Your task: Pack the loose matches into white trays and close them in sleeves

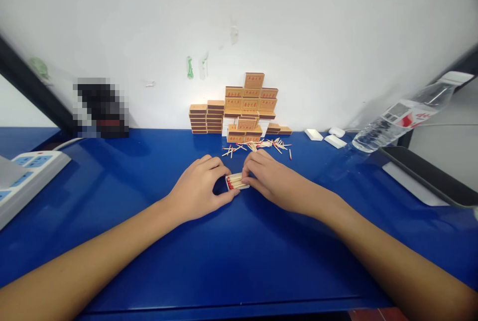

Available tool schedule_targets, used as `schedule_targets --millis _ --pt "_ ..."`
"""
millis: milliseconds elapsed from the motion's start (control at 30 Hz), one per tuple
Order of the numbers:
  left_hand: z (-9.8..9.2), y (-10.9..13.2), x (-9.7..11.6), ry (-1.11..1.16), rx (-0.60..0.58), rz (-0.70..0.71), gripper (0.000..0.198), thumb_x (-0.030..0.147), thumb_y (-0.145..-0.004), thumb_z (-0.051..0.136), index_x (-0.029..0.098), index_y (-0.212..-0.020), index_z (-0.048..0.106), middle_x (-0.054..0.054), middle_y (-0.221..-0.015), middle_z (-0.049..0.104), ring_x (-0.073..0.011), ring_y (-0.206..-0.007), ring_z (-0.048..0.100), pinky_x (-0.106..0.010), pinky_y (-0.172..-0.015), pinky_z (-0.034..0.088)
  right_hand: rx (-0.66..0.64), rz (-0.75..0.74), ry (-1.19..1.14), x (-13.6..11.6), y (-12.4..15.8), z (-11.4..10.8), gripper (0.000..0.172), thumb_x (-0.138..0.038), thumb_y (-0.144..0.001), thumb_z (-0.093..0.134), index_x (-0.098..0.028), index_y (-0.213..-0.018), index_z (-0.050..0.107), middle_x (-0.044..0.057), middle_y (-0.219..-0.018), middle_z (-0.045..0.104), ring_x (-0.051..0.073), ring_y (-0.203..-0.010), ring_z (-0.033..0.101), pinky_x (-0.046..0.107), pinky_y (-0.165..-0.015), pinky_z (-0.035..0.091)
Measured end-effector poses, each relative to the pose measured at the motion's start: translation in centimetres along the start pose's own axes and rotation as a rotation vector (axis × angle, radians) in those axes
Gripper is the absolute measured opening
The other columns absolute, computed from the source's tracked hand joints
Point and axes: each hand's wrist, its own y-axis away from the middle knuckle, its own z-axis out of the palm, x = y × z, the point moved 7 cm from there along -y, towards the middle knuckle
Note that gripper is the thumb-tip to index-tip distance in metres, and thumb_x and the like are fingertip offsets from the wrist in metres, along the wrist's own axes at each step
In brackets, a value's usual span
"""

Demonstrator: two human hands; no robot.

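A small white matchbox tray [244,187] lies on the blue table, with red-headed matches [235,181] lengthwise inside it. My left hand [201,184] grips the tray's left end between thumb and fingers. At the tray's right end, my right hand [267,176] has its fingers pinched over the matches; whether it holds one of them is hidden. Just behind the hands, loose matches [276,145] lie scattered in a heap. Beyond them stand stacked orange matchboxes [250,104], with a shorter stack of matchboxes [206,118] to the left.
On the blue table [224,261], a white power strip [33,176] sits at left. White small items [335,141], a leaning water bottle [403,114] and a dark case-like object [429,174] are at right. A wall [149,37] rises behind.
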Motion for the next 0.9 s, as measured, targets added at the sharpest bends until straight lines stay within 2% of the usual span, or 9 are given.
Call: schedule_targets --millis 133,267,500,900 --pt "-0.1 0.0 0.1 -0.002 -0.001 0.007 0.026 0.042 -0.094 0.071 0.018 -0.103 0.073 -0.007 -0.097 0.069 -0.0243 -0.089 0.061 -0.043 -0.085 0.052 0.035 0.013 -0.021 0.1 0.1 -0.6 0.012 -0.019 -0.104 0.052 -0.02 -0.098 0.062 0.009 -0.104 0.061 0.024 -0.101 0.056 0.04 -0.09 0.05" --pt "-0.3 -0.2 0.3 0.006 0.012 0.016 0.024 0.041 -0.093 0.071 0.019 -0.103 0.072 -0.007 -0.096 0.068 -0.024 -0.089 0.061 -0.042 -0.085 0.052 0.099 -0.002 -0.038 0.1 0.1 -1.2 0.016 -0.017 -0.104 0.049 -0.021 -0.104 0.065 0.009 -0.107 0.061 0.023 -0.1 0.058 0.039 -0.089 0.051" --pt "0.0 -0.1 0.2 0.025 -0.024 0.025 0.025 0.042 -0.093 0.071 0.018 -0.101 0.071 -0.007 -0.096 0.068 -0.0241 -0.09 0.06 -0.042 -0.085 0.052 0.065 -0.003 -0.049 -0.2 -0.2 -0.1 0.012 -0.017 -0.102 0.055 -0.019 -0.098 0.066 0.009 -0.103 0.061 0.023 -0.101 0.057 0.039 -0.089 0.052" --pt "-0.1 0.0 0.3 0.043 -0.02 0.051 0.024 0.042 -0.094 0.07 0.02 -0.101 0.071 -0.006 -0.096 0.068 -0.0236 -0.089 0.06 -0.042 -0.085 0.052 0.083 -0.007 -0.021 -0.6 -0.2 -0.6 0.011 -0.018 -0.1 0.057 -0.02 -0.097 0.067 0.009 -0.102 0.062 0.024 -0.1 0.057 0.04 -0.088 0.051"
